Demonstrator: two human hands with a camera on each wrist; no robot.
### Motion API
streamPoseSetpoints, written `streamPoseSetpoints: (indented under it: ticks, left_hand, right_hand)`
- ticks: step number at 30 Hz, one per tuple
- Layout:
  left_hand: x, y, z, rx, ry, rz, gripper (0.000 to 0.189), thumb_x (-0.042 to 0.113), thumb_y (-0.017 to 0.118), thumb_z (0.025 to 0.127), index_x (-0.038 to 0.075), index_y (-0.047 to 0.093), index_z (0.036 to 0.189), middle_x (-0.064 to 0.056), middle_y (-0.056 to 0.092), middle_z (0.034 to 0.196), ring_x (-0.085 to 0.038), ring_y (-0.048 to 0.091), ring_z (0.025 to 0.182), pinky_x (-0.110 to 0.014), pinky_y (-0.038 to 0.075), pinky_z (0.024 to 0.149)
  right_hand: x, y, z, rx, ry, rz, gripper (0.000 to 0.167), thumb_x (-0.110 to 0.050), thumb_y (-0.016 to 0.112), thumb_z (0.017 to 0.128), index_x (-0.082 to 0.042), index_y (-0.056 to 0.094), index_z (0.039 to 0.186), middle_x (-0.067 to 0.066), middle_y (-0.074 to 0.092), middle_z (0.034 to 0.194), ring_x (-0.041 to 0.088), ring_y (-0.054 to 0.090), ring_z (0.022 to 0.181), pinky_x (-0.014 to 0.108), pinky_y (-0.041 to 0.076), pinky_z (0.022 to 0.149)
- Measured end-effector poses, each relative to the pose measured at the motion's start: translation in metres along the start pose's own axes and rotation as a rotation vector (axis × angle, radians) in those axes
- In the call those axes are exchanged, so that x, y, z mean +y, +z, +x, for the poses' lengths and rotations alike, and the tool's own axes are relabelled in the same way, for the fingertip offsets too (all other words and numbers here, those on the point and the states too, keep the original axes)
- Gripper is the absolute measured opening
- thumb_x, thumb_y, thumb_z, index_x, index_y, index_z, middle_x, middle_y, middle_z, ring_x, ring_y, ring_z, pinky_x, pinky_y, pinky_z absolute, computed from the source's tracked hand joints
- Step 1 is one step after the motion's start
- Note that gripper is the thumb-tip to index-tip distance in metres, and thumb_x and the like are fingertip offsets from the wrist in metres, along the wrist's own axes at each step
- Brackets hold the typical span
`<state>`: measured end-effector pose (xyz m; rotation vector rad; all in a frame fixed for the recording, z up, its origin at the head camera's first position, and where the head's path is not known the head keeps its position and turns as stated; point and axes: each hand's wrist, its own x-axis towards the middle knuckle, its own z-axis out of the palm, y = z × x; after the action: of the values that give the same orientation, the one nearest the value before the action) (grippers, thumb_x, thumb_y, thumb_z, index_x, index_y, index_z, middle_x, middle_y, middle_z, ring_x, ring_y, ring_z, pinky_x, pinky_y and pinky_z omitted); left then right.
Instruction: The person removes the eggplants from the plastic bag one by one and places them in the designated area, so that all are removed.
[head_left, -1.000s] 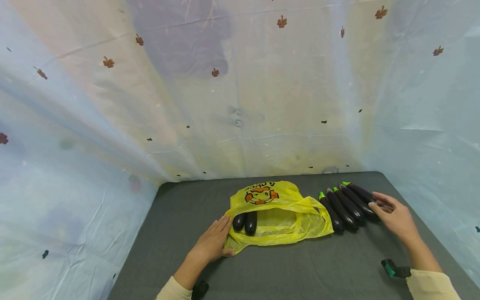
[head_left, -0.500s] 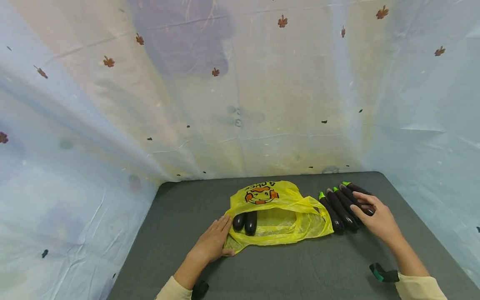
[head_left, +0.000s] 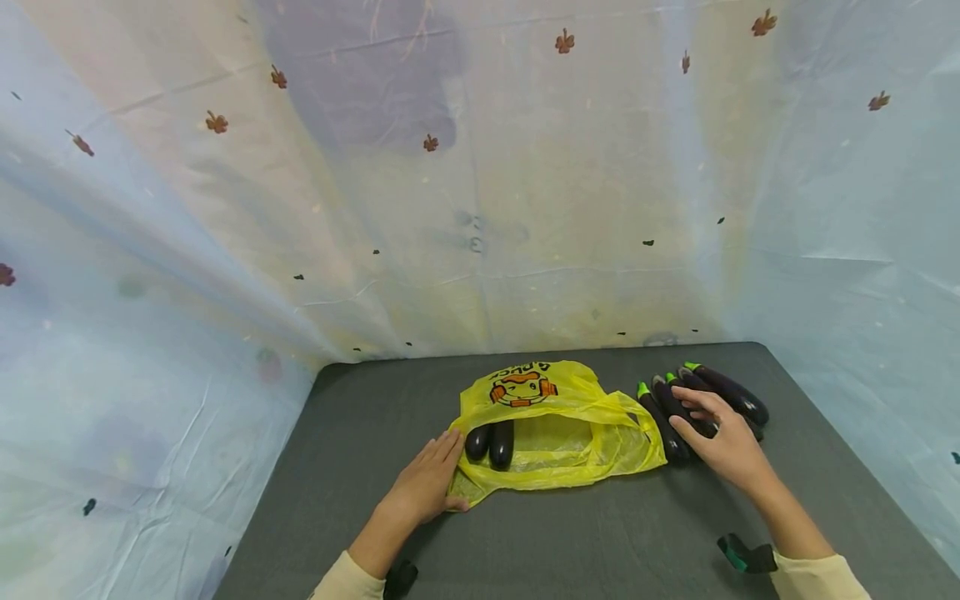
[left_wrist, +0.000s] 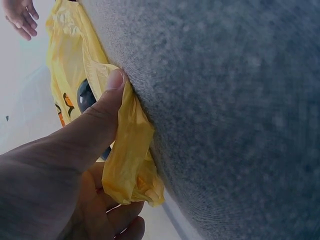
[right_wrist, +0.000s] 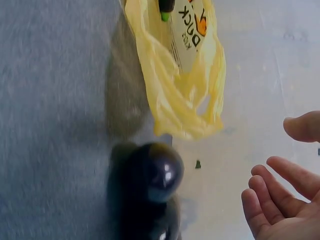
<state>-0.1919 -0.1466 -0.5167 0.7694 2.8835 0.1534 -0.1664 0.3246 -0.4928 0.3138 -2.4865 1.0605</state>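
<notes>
In the head view a yellow plastic bag [head_left: 615,454] with a duck print lies mid-table, its mouth facing me. Two dark purple eggplants [head_left: 502,446] show inside it. My left hand [head_left: 423,483] holds the bag's left end, and in the left wrist view the thumb [left_wrist: 116,82] lies on the film with the fingers behind. To the bag's right lie several eggplants [head_left: 731,392] in a slanted row, most with green stem ends. My right hand [head_left: 723,446] hovers over that row, partly hiding it. The right wrist view shows its fingers [right_wrist: 280,195] apart and holding nothing.
A dark grey table [head_left: 585,542] bears everything. A pale sheet [head_left: 525,292] with leaf prints hangs behind and along both sides. Black wrist straps [head_left: 746,554] sit near the cream sleeves [head_left: 817,579].
My right hand has moved left along the row, from the rightmost eggplant to above those nearer the bag, uncovering the rightmost one. The left hand and the bag stay put.
</notes>
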Motion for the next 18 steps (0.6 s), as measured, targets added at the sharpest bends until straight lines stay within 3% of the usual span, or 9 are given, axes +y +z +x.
streamPoseSetpoints:
  ticks: [6, 13, 16, 18]
  left_hand:
    - [-0.001, 0.002, -0.001, 0.024, 0.011, 0.013, 0.106, 0.047, 0.087, 0.087, -0.003, 0.036, 0.165, -0.02, 0.033, 0.173, -0.036, 0.032, 0.16, -0.05, 0.029, 0.131]
    - [-0.002, 0.005, 0.0, 0.033, 0.018, 0.018, 0.106, 0.048, 0.087, 0.087, -0.003, 0.036, 0.165, -0.02, 0.033, 0.173, -0.036, 0.032, 0.16, -0.05, 0.029, 0.131]
    - [-0.002, 0.005, -0.001, 0.042, 0.021, 0.034, 0.106, 0.048, 0.086, 0.087, -0.004, 0.036, 0.165, -0.02, 0.034, 0.172, -0.036, 0.033, 0.16, -0.05, 0.03, 0.13]
    - [-0.001, 0.004, -0.001, 0.043, 0.019, 0.039, 0.105, 0.048, 0.086, 0.087, -0.004, 0.037, 0.165, -0.02, 0.034, 0.172, -0.036, 0.033, 0.16, -0.05, 0.031, 0.13]
  right_hand:
    - [-0.013, 0.013, -0.001, -0.009, -0.04, 0.035, 0.048, -0.006, 0.078, 0.099, 0.001, 0.064, 0.144, 0.018, 0.065, 0.136, 0.0, 0.056, 0.114, 0.004, 0.042, 0.095]
    - [-0.028, 0.026, -0.001, -0.043, -0.052, 0.041, 0.047, -0.007, 0.078, 0.098, -0.001, 0.065, 0.143, 0.015, 0.066, 0.137, 0.031, 0.064, 0.113, 0.009, 0.047, 0.095]
    - [-0.034, 0.031, -0.001, -0.057, -0.055, 0.046, 0.047, -0.007, 0.078, 0.098, -0.001, 0.065, 0.143, 0.014, 0.066, 0.136, 0.034, 0.063, 0.113, 0.008, 0.047, 0.095]
    - [-0.037, 0.036, -0.001, -0.059, -0.06, 0.041, 0.047, -0.007, 0.079, 0.098, -0.001, 0.065, 0.143, 0.013, 0.067, 0.135, 0.035, 0.064, 0.112, 0.015, 0.051, 0.095]
